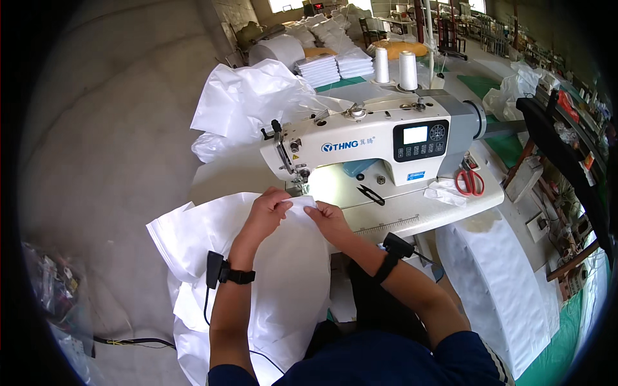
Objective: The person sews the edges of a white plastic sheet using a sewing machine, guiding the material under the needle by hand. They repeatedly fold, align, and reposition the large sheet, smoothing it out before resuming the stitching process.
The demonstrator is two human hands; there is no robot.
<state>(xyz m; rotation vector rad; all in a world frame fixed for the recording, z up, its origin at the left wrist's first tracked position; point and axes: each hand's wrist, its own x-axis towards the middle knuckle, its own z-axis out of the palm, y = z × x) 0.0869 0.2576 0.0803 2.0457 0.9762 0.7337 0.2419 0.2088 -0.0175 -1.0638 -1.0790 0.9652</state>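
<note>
A large white plastic sheet (290, 264) hangs over the front of the table, its top edge by the needle end of a white sewing machine (360, 138). Pinched on that edge, just left of the needle, is my left hand (267, 209). My right hand (327, 219) grips the same edge a short way to the right, fingers closed on it. Between the two hands the edge looks folded over. The presser foot (300, 188) is partly hidden behind my left hand, and the machine's lamp lights the bed beside it.
On the machine bed lie black thread snips (371, 195) and a bobbin. Red-handled scissors (470, 183) rest at the right. Two white thread cones (407, 71) stand behind. White sheeting is heaped at the far left (248, 100) and hangs at the right (492, 276).
</note>
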